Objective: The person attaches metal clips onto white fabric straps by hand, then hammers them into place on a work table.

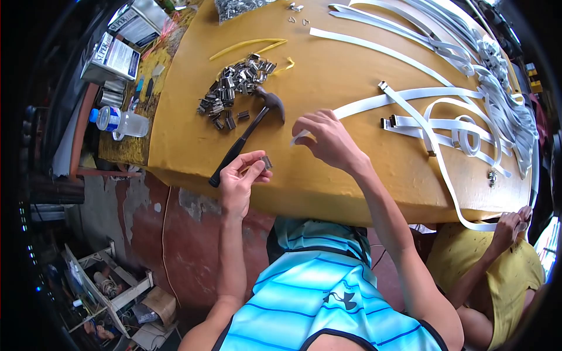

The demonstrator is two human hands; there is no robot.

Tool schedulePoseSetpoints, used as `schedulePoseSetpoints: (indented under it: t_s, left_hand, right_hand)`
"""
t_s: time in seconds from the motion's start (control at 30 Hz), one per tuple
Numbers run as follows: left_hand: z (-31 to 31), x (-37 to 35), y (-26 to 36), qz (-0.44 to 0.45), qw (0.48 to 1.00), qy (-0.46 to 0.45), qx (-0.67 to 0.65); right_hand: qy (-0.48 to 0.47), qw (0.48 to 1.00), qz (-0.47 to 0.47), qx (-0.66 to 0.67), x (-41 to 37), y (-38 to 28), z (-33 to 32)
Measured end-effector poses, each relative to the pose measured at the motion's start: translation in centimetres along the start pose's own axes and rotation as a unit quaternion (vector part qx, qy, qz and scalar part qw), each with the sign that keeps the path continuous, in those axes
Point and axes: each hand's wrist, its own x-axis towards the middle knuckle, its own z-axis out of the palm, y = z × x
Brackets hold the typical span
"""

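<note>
Between the thumb and fingers of my left hand (243, 174) is a small metal buckle (266, 162), held just over the table's near edge. My right hand (328, 140) pinches the end of a white webbing strap (374, 104), which runs off to the right across the table. A claw hammer (250, 128) lies between my hands and a heap of metal buckles (231, 88), its black handle pointing toward me. My left hand is close to that handle.
Yellow ties (249, 45) lie behind the heap. White straps (462, 126) with metal ends spread over the right side. At the left stand a water bottle (126, 123) and tins (111, 58). A co-worker's hands (509, 228) hold a strap at the lower right.
</note>
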Motion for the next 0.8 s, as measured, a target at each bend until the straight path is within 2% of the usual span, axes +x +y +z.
schedulePoseSetpoints:
  t_s: [0.03,0.1,0.2,0.33,0.4,0.8]
  left_hand:
    - [0.2,0.0,0.0,-0.001,1.000,0.003,-0.001]
    - [0.7,0.2,0.1,-0.009,1.000,-0.014,0.007]
    - [1.6,0.4,0.2,-0.006,0.999,-0.033,0.007]
    - [2.3,0.5,0.6,0.005,0.998,-0.064,-0.002]
    - [2.6,0.4,1.0,0.002,0.998,-0.070,-0.004]
    - [3.2,0.4,0.7,0.014,0.996,-0.090,-0.005]
  right_hand:
    - [-0.032,0.998,0.021,0.054,-0.1,-0.5,-0.7]
    - [-0.018,0.995,-0.003,0.094,-0.4,-1.6,-1.5]
    - [-0.067,0.978,0.041,0.193,-1.2,-3.4,-3.1]
    - [-0.031,0.984,0.040,0.171,-1.7,-4.0,-3.4]
    - [0.007,0.991,0.011,0.132,-1.8,-4.0,-3.2]
    - [-0.008,0.990,0.014,0.142,-2.2,-3.7,-3.2]
